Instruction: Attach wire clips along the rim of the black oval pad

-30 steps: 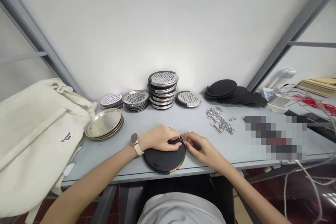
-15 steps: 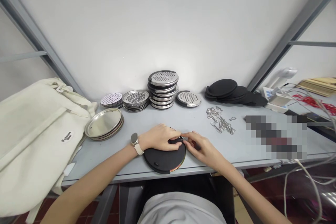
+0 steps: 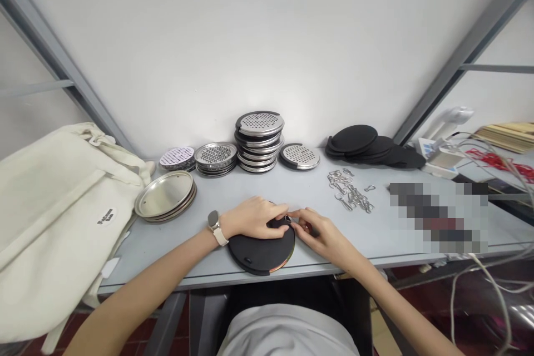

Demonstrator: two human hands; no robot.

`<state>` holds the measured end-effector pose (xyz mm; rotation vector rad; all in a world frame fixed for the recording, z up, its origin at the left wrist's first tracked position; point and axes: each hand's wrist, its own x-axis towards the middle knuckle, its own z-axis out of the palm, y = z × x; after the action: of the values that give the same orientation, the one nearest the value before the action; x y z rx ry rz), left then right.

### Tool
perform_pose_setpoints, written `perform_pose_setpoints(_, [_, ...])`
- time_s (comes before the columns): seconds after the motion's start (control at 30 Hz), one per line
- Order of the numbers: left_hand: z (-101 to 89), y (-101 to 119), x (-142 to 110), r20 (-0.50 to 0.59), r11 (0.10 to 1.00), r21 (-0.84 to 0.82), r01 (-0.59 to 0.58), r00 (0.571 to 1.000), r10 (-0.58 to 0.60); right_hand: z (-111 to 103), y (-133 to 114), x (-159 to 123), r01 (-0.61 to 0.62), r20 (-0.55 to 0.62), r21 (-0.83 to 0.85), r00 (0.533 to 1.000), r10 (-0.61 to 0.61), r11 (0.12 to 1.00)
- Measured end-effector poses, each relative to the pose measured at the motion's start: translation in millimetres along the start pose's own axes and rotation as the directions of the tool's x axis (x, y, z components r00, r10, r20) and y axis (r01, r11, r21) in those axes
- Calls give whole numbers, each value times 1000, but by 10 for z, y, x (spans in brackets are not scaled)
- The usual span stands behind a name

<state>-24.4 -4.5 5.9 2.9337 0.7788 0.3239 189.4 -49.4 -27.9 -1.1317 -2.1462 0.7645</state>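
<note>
A black round cover (image 3: 262, 256) lies near the table's front edge, with a thin coloured rim showing at its lower right. Over its upper part rests my left hand (image 3: 256, 219), thumb and forefinger closed at the cover's right edge. My right hand (image 3: 317, 233) meets it there, its fingertips pinching a small metal clip (image 3: 287, 219) at that edge. Much of the clip is hidden by the fingers. Loose metal clips (image 3: 352, 194) lie in a heap to the right.
Along the wall stand a tall stack of round graters (image 3: 259, 144), a lower grater stack (image 3: 216, 158) and a single grater (image 3: 300, 157). Round metal plates (image 3: 164, 194) sit at left beside a cream bag (image 3: 62, 222). Black covers (image 3: 354, 142) are piled at back right.
Both hands stay at the cover's right edge, with only a tiny shift of the fingers around the clip. Nothing else has visibly moved.
</note>
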Motion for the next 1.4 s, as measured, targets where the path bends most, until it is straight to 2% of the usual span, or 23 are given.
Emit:
perform_pose_setpoints(0.3, [2,7,-7,-1,1000,26,10,1000,-10,9,23,0,-5,-4,15,1000,5,1000])
perform_pose_setpoints(0.53, [-1,-7,-13,-1,995,6,-103,995,103,-5,33,18,-21,-23,83,999,23,996])
perform_pose_setpoints(1.0, [12,-2,-2,-8,999,11,-39,999,39,20,70,19,-33,-9,247,999,36,968])
perform_pose_setpoints(1.2, [0,5,1,6,999,24,-38,999,38,6,79,23,-25,-1,221,1000,26,975])
perform_pose_setpoints(1.4, [-36,21,6,30,999,-6,-50,998,50,0,82,11,-42,60,209,998,30,977])
